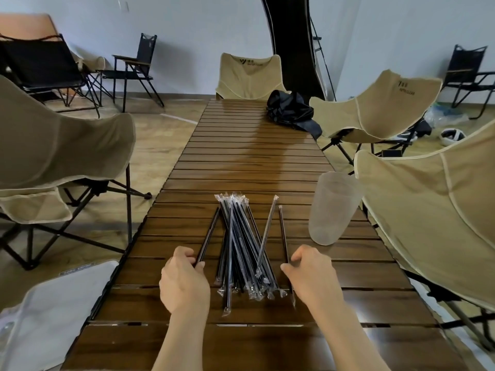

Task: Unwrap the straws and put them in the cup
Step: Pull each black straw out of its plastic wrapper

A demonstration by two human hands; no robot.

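left hand: left straw is pinched by fingers | right hand: right straw is pinched likewise | straw pile is laid between them | cup is stood on surface

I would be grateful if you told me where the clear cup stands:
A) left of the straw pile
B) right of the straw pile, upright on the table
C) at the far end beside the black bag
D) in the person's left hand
B: the cup stands upright on the table, to the right of the pile of straws.
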